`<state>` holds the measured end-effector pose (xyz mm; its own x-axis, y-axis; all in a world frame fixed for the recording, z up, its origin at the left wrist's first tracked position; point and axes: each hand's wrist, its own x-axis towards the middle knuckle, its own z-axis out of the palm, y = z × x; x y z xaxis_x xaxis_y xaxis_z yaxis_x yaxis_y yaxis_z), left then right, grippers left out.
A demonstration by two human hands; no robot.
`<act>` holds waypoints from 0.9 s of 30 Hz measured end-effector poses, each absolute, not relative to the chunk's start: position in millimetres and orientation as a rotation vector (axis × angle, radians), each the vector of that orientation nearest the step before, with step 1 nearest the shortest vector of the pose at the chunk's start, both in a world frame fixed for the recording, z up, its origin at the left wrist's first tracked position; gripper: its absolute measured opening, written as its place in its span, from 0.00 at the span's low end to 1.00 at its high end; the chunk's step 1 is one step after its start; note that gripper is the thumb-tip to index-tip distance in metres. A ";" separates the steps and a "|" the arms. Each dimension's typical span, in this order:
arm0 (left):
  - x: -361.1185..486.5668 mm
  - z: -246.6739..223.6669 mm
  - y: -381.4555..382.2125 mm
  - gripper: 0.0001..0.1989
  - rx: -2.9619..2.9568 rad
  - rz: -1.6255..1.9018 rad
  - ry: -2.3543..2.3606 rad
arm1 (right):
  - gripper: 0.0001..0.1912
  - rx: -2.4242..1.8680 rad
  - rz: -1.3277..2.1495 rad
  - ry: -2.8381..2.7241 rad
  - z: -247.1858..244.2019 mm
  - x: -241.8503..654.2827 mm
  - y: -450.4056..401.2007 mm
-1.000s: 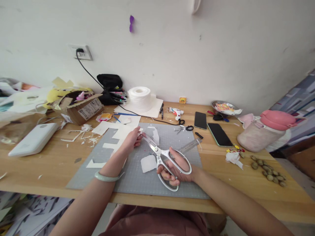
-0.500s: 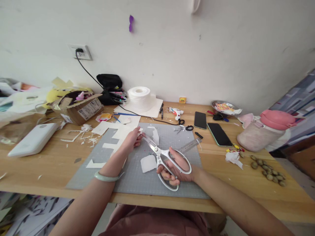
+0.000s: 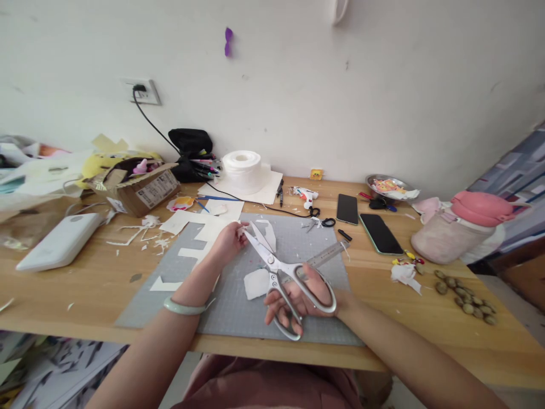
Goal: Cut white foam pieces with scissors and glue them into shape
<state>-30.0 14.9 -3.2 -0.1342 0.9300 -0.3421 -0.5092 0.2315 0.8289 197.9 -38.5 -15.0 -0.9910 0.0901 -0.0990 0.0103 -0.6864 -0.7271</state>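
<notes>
My right hand (image 3: 300,295) is closed through the handles of large silver scissors (image 3: 272,262), whose blades stand apart and point up and left. At their tips, my left hand (image 3: 230,243) pinches a small white piece, mostly hidden by the fingers; it looks like paper. Under both hands lies a grey cutting mat (image 3: 230,309). A white rounded square (image 3: 256,283) rests on the mat beside the scissors' pivot. Beyond the blades is a curved white paper scrap (image 3: 269,234). Cut white paper (image 3: 193,251) lies left of my left wrist.
A metal ruler (image 3: 327,254) and small black scissors (image 3: 321,222) lie to the right, near two phones (image 3: 380,233). At the back stand a white roll (image 3: 242,170), a glue gun (image 3: 305,196) and a cardboard box (image 3: 142,190). A pink-lidded bottle (image 3: 447,230) stands far right.
The scissors' blades and handles have spread wider as my right fingers loosened. My left hand keeps its pinch near the blade tips and has barely shifted.
</notes>
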 end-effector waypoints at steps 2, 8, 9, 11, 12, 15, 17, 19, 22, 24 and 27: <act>-29.0 -2.4 14.9 0.08 0.492 1.394 1.090 | 0.43 -0.208 2.815 -1.279 -14.1 198.0 -39.7; -25.8 0.9 14.8 0.11 0.482 1.522 1.070 | 0.26 -0.312 2.816 -1.251 -17.8 200.6 -34.9; -25.4 1.1 14.7 0.11 0.483 1.519 1.070 | 0.25 -0.316 2.823 -1.237 -18.8 200.8 -34.0; -24.6 1.4 14.4 0.10 0.495 1.507 1.071 | 0.25 -0.322 2.847 -1.217 -20.2 200.4 -32.9; -24.3 1.5 14.0 0.10 0.502 1.499 1.069 | 0.26 -0.322 2.861 -1.210 -20.5 200.0 -32.7; -23.4 2.5 12.0 0.12 0.527 1.447 1.055 | 0.26 -0.335 2.884 -1.188 -20.6 198.7 -32.9; -22.6 3.7 10.2 0.12 0.558 1.403 1.045 | 0.27 -0.354 2.877 -1.155 -20.5 198.2 -32.9; -21.8 4.8 8.6 0.11 0.585 1.369 1.042 | 0.27 -0.378 2.874 -1.129 -20.7 198.0 -32.6; -21.0 4.0 7.6 0.09 0.587 1.337 1.057 | 0.27 -0.401 2.872 -1.149 -21.3 197.9 -32.2; -21.4 1.4 7.9 0.08 0.580 1.327 1.072 | 0.27 -0.410 2.865 -1.172 -21.7 198.0 -32.4; -23.1 -3.8 9.3 0.08 0.585 1.337 1.031 | 0.27 -0.420 2.856 -1.168 -21.5 198.6 -33.3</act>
